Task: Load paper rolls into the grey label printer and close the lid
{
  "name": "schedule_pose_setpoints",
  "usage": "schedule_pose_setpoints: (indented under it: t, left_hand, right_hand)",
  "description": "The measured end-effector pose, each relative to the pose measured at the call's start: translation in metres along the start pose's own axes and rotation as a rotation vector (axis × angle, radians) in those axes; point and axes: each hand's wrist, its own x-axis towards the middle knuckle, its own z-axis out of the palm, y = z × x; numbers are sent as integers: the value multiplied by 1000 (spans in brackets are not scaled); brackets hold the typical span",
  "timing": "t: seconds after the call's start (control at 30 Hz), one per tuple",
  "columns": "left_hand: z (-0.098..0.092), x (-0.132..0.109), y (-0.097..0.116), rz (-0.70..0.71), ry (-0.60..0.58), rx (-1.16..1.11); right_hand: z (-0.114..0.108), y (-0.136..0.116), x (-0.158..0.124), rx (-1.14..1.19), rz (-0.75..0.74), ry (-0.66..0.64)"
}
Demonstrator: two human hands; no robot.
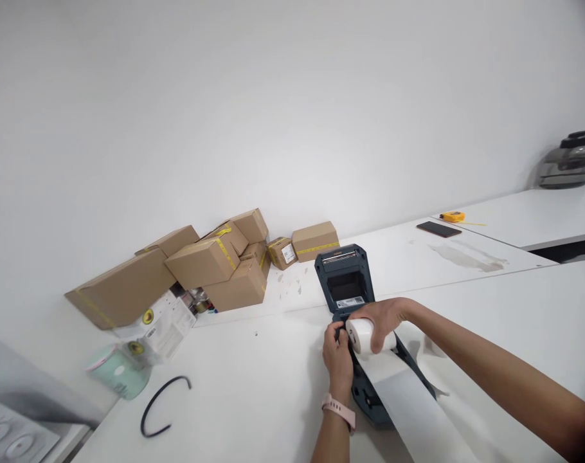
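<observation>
A dark label printer [344, 283] stands on the white table with its lid raised. My right hand [382, 320] wraps over a white paper roll [361, 335] at the printer's open bay. From the roll a broad paper strip [408, 399] runs down toward me across the printer's front. My left hand [337, 360], with a pink band at the wrist, grips the printer's left side beside the roll's end. Its fingertips curl at the edge there, partly hidden. A second white roll [434, 347] lies half hidden behind my right forearm.
Taped cardboard boxes [203, 260] are piled at the back left. A black curved cable [150, 411] and a mint-green container [121, 372] lie at the left. A phone [438, 229], a yellow tape measure [452, 217] and a dark jug [568, 161] are at the back right.
</observation>
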Motion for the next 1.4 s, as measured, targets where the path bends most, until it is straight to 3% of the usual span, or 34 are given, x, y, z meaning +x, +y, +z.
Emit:
schedule_pose_setpoints:
  t: [0.3,0.83,1.0,1.13,1.2,1.3,1.4]
  left_hand:
    - [0,1,-1,20,2,-21]
    - [1,2,-3,57,-25,-32]
    - [0,-2,-2,51,-30,-47]
    - [0,-1,1,33,-36,-67]
    - [0,0,4,26,-45,-84]
    - [-4,-8,7,4,-49,-125]
    - [-11,-40,-7,-85,13,-194]
  right_hand:
    - [28,5,30,-129,50,23]
    - [38,8,24,-104,-15,220]
    - [10,-4,-13,-12,-82,476]
    - [-31,-20,-32,96,-98,1140]
    - [-52,-24,-28,126,-143,1346]
    - [-72,-24,-12,140,-183,1262]
    - [-75,-23,-1,169,-185,1193]
